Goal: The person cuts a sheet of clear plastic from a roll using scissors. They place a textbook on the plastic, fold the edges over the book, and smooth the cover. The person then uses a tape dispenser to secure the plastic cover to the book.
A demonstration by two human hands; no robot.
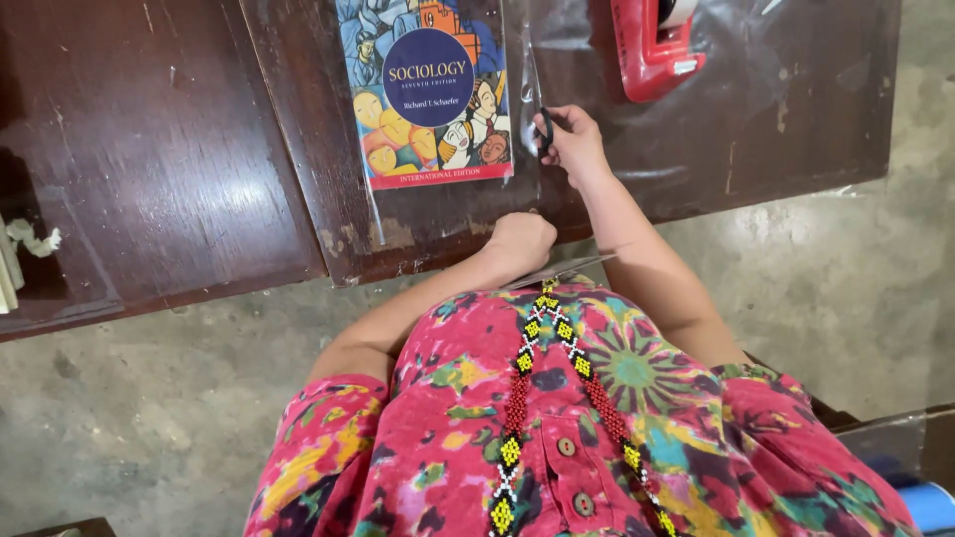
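The right hand [572, 144] pinches black-handled scissors [544, 129] just right of the colourful paperback book [428, 89], on clear plastic film [557, 60] whose near edge the fisted left hand [519, 239] holds down.

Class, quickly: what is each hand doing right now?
Left hand: closed, pressing the clear plastic sheet at the table edge.
Right hand: closed on black-handled scissors.

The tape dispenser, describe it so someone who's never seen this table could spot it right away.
Start at the dark wooden table and go to its far edge, beyond the right hand and to the right of the colourful book. The tape dispenser lies there on clear plastic sheet; it is the only solid red thing on the table.
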